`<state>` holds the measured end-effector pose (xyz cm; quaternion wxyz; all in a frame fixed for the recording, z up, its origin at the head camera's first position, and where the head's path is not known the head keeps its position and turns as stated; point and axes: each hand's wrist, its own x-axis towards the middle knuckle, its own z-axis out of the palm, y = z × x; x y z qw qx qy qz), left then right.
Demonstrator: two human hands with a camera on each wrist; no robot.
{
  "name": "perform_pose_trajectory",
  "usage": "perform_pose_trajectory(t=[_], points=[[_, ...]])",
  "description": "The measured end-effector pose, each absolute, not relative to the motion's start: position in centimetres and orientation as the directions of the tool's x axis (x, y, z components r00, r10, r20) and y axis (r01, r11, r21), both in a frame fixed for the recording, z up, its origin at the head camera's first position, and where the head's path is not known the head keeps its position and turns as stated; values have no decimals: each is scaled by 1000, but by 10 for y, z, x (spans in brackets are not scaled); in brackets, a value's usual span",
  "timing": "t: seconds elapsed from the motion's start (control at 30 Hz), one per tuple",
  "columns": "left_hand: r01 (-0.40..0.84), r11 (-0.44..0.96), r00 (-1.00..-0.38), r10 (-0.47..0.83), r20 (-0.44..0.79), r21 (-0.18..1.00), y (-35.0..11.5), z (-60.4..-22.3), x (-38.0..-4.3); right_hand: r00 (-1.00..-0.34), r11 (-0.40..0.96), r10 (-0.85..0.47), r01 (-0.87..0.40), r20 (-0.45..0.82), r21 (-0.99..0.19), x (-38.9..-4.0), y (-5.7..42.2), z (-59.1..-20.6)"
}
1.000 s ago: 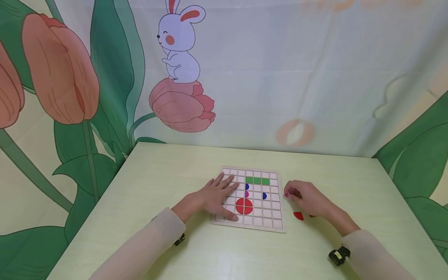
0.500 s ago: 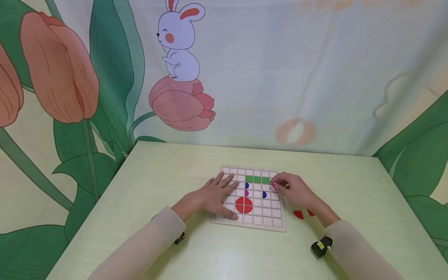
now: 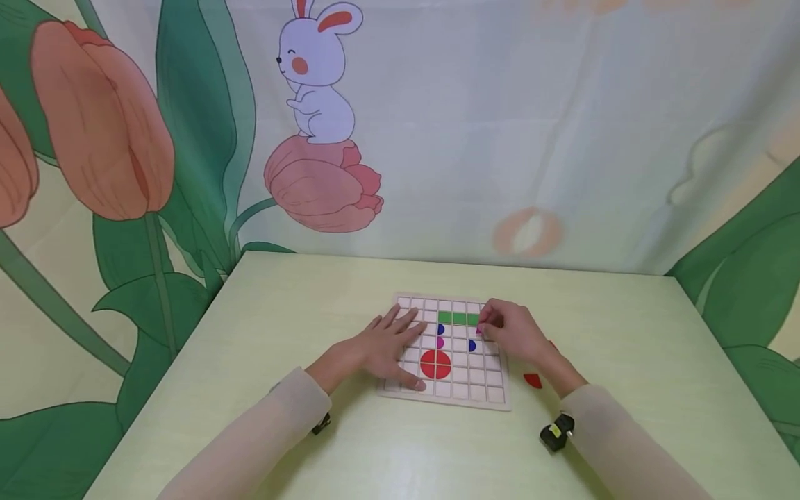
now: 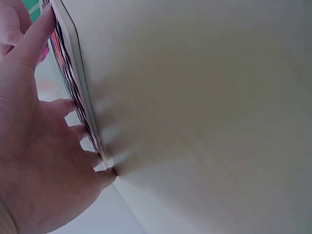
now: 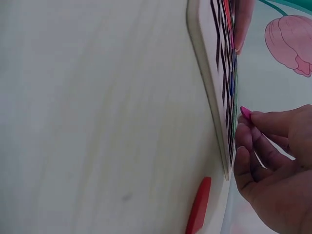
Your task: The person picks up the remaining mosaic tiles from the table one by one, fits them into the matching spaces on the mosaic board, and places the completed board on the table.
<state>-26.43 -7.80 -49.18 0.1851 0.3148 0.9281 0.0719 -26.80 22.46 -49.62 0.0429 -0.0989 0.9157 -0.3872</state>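
Note:
My left hand [image 3: 385, 351] lies spread, fingers straight, over the left side of a pale wooden grid board [image 3: 461, 404]. In the right wrist view, thumb and finger of my right hand [image 5: 278, 161] pinch a small pink piece [image 5: 245, 113]. The head view has that hand over the board's upper right part, by the end of a green row [image 3: 459, 318]. Blue half-round pieces [image 3: 471, 345] and a pink one [image 3: 440, 343] sit in the grid. Below them, red quarter pieces form a circle [image 3: 435, 364]. The left hand covers the board's left squares.
A loose red quarter piece [image 3: 533, 380] lies on the table [image 3: 312, 444] to the right of the board. Another red piece [image 3: 553, 345] shows partly from behind the right wrist. A printed cloth [image 3: 450, 139] with a rabbit and tulips hangs behind the table.
My right hand has moved left and up from the table beside the board to over its upper right squares, carrying the pink piece. The left hand has stayed in place.

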Motion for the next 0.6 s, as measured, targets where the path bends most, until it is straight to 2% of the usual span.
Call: perform_pose_trajectory(t=[0.6], points=[[558, 791, -737, 612, -287, 253, -79, -488, -263, -979, 708, -200, -122, -32, -695, -272, 219, -496]])
